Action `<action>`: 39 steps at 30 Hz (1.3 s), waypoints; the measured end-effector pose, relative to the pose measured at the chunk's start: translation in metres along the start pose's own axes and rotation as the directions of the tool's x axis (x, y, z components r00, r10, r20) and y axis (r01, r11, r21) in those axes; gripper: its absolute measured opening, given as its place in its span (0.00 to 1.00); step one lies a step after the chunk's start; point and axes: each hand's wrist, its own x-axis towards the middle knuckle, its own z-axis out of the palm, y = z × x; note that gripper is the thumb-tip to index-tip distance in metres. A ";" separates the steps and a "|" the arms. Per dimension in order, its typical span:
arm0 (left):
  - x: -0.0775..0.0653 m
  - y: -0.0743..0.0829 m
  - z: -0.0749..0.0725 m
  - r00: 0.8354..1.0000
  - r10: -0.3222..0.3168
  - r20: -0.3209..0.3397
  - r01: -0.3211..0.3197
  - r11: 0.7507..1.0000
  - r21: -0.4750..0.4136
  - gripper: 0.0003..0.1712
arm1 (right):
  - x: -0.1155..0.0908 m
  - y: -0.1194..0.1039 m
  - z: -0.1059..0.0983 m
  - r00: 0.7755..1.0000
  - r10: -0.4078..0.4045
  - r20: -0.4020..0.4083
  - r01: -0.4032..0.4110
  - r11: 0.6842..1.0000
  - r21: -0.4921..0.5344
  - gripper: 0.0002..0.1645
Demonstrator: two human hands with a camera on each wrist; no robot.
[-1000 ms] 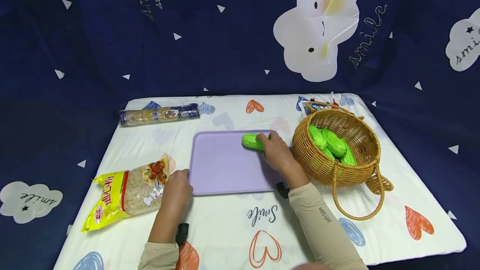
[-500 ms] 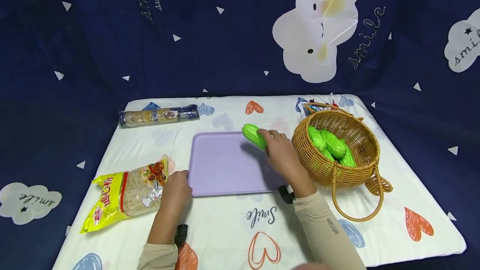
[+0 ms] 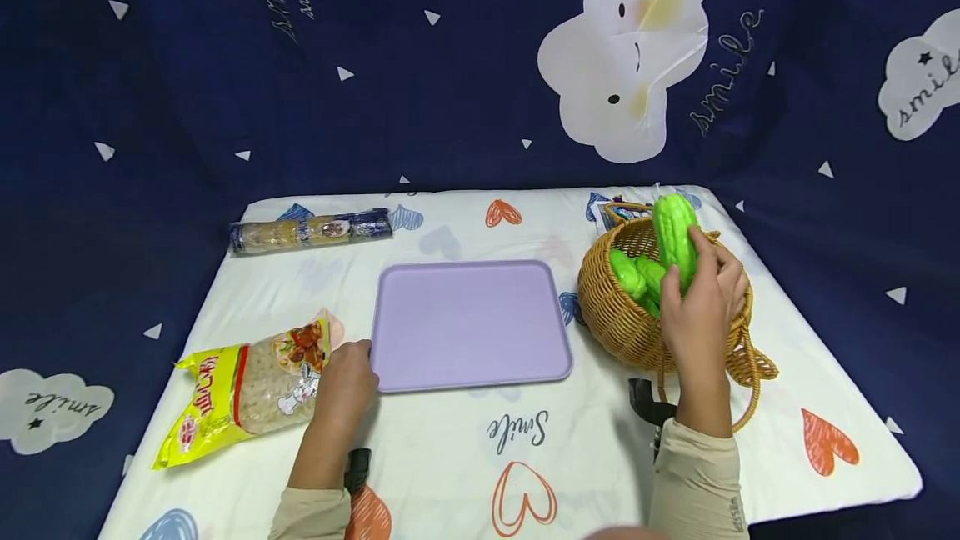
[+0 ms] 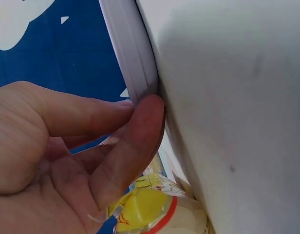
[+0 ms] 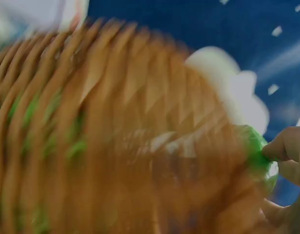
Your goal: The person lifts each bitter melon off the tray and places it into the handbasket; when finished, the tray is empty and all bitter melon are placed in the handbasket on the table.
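Observation:
Above the wicker basket (image 3: pixel 618 327), my right hand (image 3: pixel 705 302) grips a bright green, ridged bitter melon (image 3: pixel 673 227), its far end tilted up. Several more green melons (image 3: pixel 626 272) lie inside the basket, partly hidden by this hand. In the blurred right wrist view, the fingertips touch the held melon (image 5: pixel 257 151) beyond the basket's woven side (image 5: pixel 140 112). My left hand (image 3: pixel 347 382) is at the near left corner of the flat lilac tray (image 3: pixel 472 323). Its thumb and fingers pinch the tray's rim (image 4: pixel 133 53), as the left wrist view shows. Nothing lies on the tray.
A yellow-and-clear food bag (image 3: pixel 247 386) lies left of the left hand. Behind it, a long clear-and-blue packet (image 3: pixel 311 230) rests near the table's far left edge. A small printed packet (image 3: pixel 600 215) is partly hidden behind the basket. One basket handle hangs toward the front.
My right hand has lifted the bitter melon off the tray and carried it right, over the basket. The left hand stays at the tray's corner.

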 end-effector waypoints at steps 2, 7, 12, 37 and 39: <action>0.000 -0.001 -0.001 1.000 -0.001 0.001 0.001 1.000 0.000 0.18 | 0.003 0.011 0.001 0.998 0.064 0.018 -0.063 0.995 -0.076 0.31; 0.001 -0.002 0.000 1.000 0.000 0.004 0.000 1.000 -0.005 0.18 | 0.007 0.026 0.005 0.982 0.166 0.092 -0.144 0.966 -0.213 0.31; 0.000 -0.001 0.000 1.000 0.001 0.009 -0.001 1.000 0.001 0.21 | 0.007 0.024 0.003 0.975 0.185 0.126 -0.151 0.959 -0.240 0.32; 0.045 0.112 -0.094 0.935 0.347 0.076 -0.355 0.920 0.166 0.67 | 0.011 -0.115 0.044 0.731 -0.322 0.602 0.499 0.853 -0.150 0.54; 0.045 0.113 -0.094 0.935 0.347 0.072 -0.354 0.920 0.166 0.67 | 0.011 -0.116 0.043 0.733 -0.323 0.599 0.497 0.855 -0.148 0.54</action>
